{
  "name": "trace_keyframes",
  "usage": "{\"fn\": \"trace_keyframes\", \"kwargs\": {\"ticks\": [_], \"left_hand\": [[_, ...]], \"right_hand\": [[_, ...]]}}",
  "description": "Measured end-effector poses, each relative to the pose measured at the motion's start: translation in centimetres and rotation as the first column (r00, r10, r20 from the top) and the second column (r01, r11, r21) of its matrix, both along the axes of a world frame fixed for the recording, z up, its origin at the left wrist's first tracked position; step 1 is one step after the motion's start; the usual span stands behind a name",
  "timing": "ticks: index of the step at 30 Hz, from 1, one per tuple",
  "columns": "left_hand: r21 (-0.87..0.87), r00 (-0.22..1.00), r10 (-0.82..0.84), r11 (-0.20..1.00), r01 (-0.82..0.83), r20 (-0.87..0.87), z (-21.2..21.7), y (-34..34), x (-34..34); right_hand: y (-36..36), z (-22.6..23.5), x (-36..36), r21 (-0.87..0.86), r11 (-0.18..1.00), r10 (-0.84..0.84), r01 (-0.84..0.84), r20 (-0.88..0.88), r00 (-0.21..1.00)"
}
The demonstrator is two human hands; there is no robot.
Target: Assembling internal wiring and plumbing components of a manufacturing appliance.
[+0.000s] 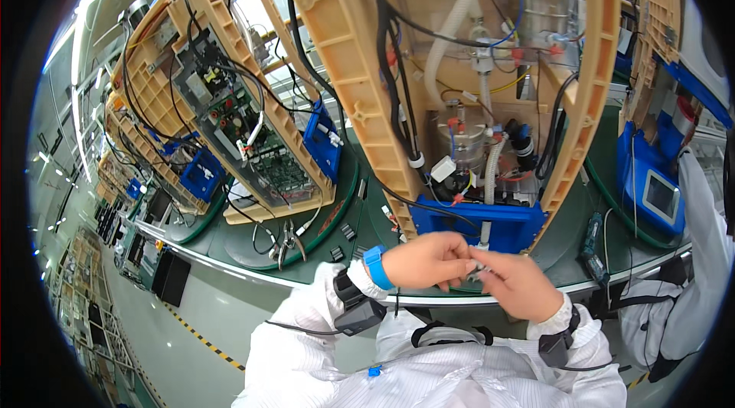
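My left hand (429,259), with a blue band at the wrist, and my right hand (523,283) meet in front of the machine in the middle. Both have their fingers drawn together, thumbs towards each other. Between the fingertips shows a small silvery part (478,273), too small and blurred to name; my right fingers pinch it. What my left fingers hold, if anything, is hidden. Just beyond them stands a tall tan plastic frame (360,113) with a blue base (467,226), clear canisters (463,140), pale hoses and black cables. A white tube (485,233) comes down over the base to my fingers.
Pliers (287,243) lie on the green bench (321,262) to the left, by small black pieces (348,232). More tan frames with circuit boards (264,151) stand farther left. At right are a dark green hand tool (592,247) and a blue screen unit (651,190), beside another person's white sleeve (700,217).
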State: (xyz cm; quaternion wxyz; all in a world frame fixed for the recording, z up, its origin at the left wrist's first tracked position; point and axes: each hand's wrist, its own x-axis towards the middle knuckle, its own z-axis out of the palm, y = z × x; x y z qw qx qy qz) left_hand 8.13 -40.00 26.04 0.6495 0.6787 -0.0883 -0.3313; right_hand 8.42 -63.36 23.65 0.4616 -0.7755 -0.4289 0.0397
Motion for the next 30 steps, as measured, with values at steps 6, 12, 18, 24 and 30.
{"fn": "trace_keyframes", "kwargs": {"ticks": [6, 12, 18, 24, 30], "left_hand": [[0.09, 0.268, 0.052, 0.867, -0.489, 0.962, 14.6, -4.4, 4.6], [0.057, -0.266, -0.377, 0.661, -0.748, 0.887, 19.2, -5.8, 10.5], [0.237, -0.096, -0.537, 0.517, -0.823, 0.838, 21.1, -6.5, 9.6], [0.34, -0.107, -0.59, 0.593, -0.73, 0.8, 23.2, -5.7, 9.7], [0.44, -0.016, -0.545, 0.694, -0.569, 0.838, 23.6, -4.3, 10.1]], "right_hand": [[-2.1, 4.6, 2.4, 0.524, 0.68, 0.094, 0.513, -0.756, 0.648], [0.1, 9.9, 3.5, 0.685, 0.62, 0.253, 0.382, -0.635, 0.73], [2.6, 12.6, 7.0, 0.802, 0.458, 0.255, 0.384, -0.532, 0.808], [4.6, 15.3, 8.6, 0.887, 0.227, 0.316, 0.401, -0.457, 0.831], [5.2, 16.8, 9.0, 0.884, 0.23, 0.302, 0.407, -0.462, 0.834]]}}
